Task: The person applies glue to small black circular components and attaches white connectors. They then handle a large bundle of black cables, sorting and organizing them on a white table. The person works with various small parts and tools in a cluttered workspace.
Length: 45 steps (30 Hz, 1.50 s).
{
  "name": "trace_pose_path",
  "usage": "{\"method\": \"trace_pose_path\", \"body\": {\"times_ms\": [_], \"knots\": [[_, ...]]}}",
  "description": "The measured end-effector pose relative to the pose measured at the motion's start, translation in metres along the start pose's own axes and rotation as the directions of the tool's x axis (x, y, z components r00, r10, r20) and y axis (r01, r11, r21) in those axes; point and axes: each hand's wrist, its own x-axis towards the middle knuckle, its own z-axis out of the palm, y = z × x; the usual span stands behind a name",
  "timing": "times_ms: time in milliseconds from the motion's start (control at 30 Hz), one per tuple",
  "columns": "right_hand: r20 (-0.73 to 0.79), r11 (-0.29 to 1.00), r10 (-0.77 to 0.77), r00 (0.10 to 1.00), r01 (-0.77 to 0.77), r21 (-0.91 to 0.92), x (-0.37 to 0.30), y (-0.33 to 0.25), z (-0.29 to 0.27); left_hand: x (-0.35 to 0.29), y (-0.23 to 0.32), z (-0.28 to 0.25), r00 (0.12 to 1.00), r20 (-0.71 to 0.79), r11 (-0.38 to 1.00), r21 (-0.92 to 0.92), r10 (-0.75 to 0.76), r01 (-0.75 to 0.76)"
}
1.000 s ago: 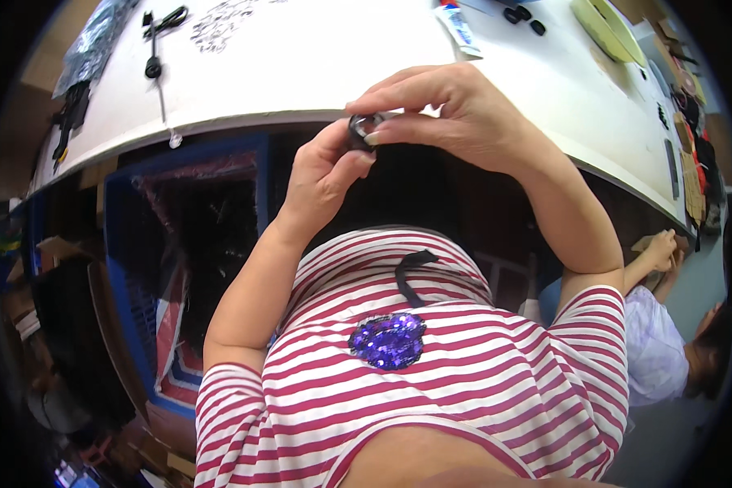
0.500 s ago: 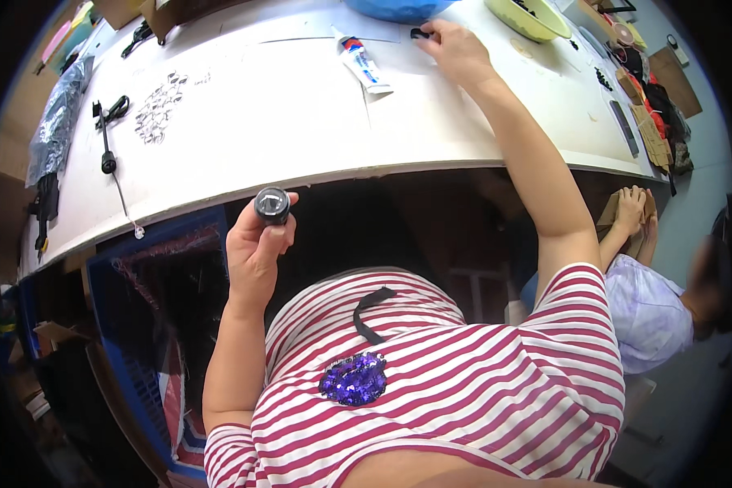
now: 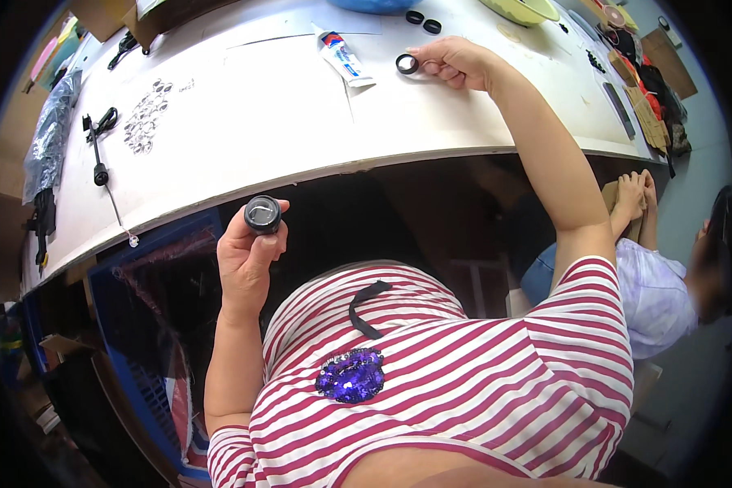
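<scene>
In my left hand, just off the table's front edge, is a short black flashlight, its round clear lens end facing up. The fingers and thumb wrap round its body, so most of the barrel is hidden. Over the table at the right, my right hand pinches a black ring between thumb and fingers, with its round opening turned toward me. Two more black rings lie on the table just beyond that hand. To its left rests a white, blue and red tube.
Many small ring-shaped pieces lie spread at the table's left, beside a black cabled part. A blue basin and a yellow bowl stand at the far side. Another person's hands hold cardboard at the right.
My right hand has come nearer from beside the blue basin, bringing a black ring up. The flashlight in my left hand has tilted slightly, and the whole view has shifted a little.
</scene>
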Motion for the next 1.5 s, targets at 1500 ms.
{"method": "trace_pose_path", "body": {"times_ms": [1500], "knots": [[0.468,0.398,-0.661,0.587,0.803,-0.444,-0.139,-0.039,0.188,-0.039,0.013,0.0,0.994,0.09,0.891,0.445,0.056,-0.09]]}}
